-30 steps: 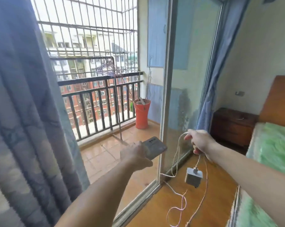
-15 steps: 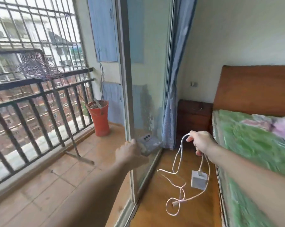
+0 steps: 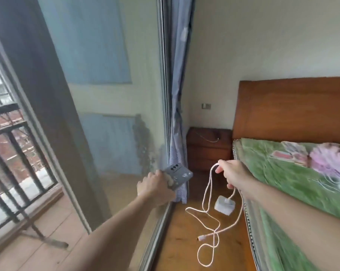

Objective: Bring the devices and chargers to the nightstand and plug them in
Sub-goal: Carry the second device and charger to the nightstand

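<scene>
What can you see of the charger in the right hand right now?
The charger is a white, plastic-looking cube adapter with a long white cable plugged into its top. The right hand pinches the cable only, so the adapter hangs tilted in the air above the wooden floor. The cable droops in loose loops; its free connector dangles, plugged into nothing.

both forearms bare, no sleeves in view (left hand (image 3: 155,187), right hand (image 3: 234,174)).

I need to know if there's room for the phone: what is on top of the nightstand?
On the nightstand lies one thin cable, its end near the right edge. The rest of the visible top looks bare. The curtain covers its left edge, so that strip is hidden.
</scene>
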### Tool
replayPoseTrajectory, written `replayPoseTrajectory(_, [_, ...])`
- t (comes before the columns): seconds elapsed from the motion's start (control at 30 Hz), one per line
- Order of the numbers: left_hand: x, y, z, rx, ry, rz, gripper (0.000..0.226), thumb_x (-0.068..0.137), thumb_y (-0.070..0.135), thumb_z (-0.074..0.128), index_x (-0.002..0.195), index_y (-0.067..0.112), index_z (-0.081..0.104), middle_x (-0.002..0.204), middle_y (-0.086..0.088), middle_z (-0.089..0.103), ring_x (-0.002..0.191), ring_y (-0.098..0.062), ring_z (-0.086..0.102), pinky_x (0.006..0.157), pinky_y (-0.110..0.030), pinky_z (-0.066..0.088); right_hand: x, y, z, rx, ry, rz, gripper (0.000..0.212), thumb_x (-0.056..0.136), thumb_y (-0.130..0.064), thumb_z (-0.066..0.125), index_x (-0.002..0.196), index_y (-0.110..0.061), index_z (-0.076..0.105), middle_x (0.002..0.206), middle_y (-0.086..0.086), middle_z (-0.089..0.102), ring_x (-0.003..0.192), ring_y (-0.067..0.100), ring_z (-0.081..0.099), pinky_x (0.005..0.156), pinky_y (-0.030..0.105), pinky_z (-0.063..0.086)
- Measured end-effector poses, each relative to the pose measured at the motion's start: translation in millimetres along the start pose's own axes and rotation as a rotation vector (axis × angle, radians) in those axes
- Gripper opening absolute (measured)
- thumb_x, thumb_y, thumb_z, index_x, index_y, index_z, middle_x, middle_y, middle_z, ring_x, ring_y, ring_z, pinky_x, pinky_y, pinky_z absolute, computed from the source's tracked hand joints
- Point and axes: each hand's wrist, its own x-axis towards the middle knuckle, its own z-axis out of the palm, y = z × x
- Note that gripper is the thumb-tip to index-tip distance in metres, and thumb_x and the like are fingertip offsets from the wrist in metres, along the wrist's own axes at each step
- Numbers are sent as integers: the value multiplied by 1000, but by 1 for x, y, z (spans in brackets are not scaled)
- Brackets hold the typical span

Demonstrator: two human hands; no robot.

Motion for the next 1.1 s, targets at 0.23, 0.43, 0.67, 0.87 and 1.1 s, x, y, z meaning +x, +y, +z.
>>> replayPoseTrajectory(0.23, [157, 62, 38, 3, -36, 94, 65, 50, 56, 66, 104, 28, 43, 94, 2, 52, 86, -22, 54, 72, -34, 44, 145, 0, -14, -45, 91, 29, 30, 90, -26, 50, 67, -17, 66, 57, 2, 47, 54, 21, 48, 42, 21, 39])
replayPoseTrajectory(0.43, [321, 110, 77, -52, -75, 175, 82, 49, 57, 67, 120, 22, 43, 105, 0, 54, 97, -22, 57, 81, -38, 50, 297, -8, -18, -92, 148, 48, 32, 94, -23, 47, 69, -14, 65, 54, 3, 44, 52, 22, 47, 44, 23, 39])
replayPoseTrajectory(0.67, [488, 142, 94, -17, -138, 167, 77, 54, 56, 67, 119, 22, 42, 112, -1, 54, 101, -23, 54, 81, -38, 42, 455, -32, -25, -101, 210, 22, 34, 97, -24, 44, 71, -16, 65, 43, -2, 41, 42, 20, 45, 51, 28, 36])
replayPoseTrajectory(0.87, [614, 174, 110, 14, -143, 165, 78, 59, 54, 68, 123, 20, 40, 114, -3, 53, 104, -24, 53, 85, -39, 41, 590, -37, -27, -63, 228, -14, 33, 96, -24, 43, 75, -16, 67, 48, -1, 41, 47, 20, 45, 49, 28, 41])
replayPoseTrajectory(1.1, [765, 215, 131, 35, -145, 65, 83, 59, 53, 68, 129, 20, 38, 114, -5, 53, 99, -24, 54, 82, -37, 45, 780, -34, -24, 91, 107, 11, 28, 96, -26, 46, 83, -14, 68, 59, 2, 42, 50, 19, 40, 46, 27, 37])
